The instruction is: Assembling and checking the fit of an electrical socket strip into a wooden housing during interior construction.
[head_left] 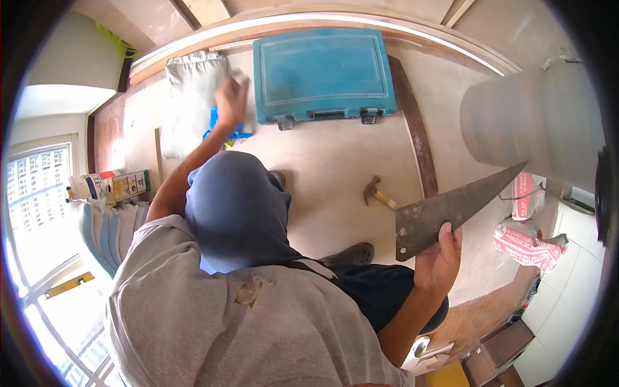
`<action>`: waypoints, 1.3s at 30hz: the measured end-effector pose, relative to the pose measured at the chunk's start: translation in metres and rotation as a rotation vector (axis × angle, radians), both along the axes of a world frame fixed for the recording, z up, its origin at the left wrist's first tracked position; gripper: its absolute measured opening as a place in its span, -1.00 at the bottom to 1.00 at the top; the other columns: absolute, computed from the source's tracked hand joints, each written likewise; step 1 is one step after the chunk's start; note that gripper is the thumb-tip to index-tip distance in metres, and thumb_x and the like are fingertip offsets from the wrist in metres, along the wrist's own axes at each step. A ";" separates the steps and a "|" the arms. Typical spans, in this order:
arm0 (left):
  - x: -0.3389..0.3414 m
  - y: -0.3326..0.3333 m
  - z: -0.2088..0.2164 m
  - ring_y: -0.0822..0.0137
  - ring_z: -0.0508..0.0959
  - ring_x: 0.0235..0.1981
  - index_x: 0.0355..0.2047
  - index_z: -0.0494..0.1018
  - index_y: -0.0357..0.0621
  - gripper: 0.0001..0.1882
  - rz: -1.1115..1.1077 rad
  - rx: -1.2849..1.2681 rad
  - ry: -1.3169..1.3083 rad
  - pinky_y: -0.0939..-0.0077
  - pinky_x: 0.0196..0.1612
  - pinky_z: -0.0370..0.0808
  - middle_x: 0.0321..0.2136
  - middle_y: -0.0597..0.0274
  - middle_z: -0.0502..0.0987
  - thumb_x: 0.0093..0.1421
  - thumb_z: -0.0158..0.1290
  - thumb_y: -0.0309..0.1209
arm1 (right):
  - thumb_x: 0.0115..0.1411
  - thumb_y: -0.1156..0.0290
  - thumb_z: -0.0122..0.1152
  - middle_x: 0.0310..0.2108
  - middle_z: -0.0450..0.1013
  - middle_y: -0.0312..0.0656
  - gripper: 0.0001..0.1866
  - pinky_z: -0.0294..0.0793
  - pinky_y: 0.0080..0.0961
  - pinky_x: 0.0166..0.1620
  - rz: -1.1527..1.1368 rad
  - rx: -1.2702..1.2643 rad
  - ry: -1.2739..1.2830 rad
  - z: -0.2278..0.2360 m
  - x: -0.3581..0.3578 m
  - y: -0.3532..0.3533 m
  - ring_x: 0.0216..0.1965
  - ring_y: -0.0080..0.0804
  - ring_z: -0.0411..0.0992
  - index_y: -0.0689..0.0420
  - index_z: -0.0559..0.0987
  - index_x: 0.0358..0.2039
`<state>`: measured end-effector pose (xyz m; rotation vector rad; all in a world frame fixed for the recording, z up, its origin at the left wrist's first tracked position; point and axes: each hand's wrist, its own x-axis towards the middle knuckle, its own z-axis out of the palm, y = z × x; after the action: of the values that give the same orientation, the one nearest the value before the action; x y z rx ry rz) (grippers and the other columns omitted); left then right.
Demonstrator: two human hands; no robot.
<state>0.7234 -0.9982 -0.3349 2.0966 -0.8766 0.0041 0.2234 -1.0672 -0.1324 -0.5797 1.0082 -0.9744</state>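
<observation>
My right hand [440,258] grips a handsaw blade [451,209] by its lower edge, thumb on the flat side. The blade is dark and worn, its point slanting up to the right, and no handle shows at its wide end. Up at the left, my left hand [232,100] is raised beside a grey-white sack [193,97], its fingers blurred by motion. Just under that hand lies a crumpled blue plastic piece [240,135]. A closed teal tool case [324,74] sits right of the hand. Left of the blade, a claw hammer [378,192] rests on the floor.
A large translucent drum [525,116] stands at the right, with a torn red-and-white bag [529,248] below it. A dark wooden strip [416,129] lies beside the case. Several pale curved panels [109,235] and a yellow level [69,285] are at the window side.
</observation>
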 end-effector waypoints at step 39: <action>0.169 -0.159 0.172 0.23 0.50 -0.55 -0.51 0.55 -0.41 -0.57 0.013 -0.116 0.363 0.30 -0.42 0.40 -0.61 0.11 0.52 0.07 0.18 -0.16 | 0.30 0.52 0.14 0.12 0.42 -0.15 -0.59 0.43 -0.08 0.16 0.310 0.299 -0.085 -0.116 0.213 -0.053 0.13 -0.19 0.42 0.09 0.41 0.16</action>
<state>0.8928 -1.1571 -0.1633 1.9141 -0.6275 -0.3025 0.4366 -1.1204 -0.2480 -0.4244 0.9332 -0.5565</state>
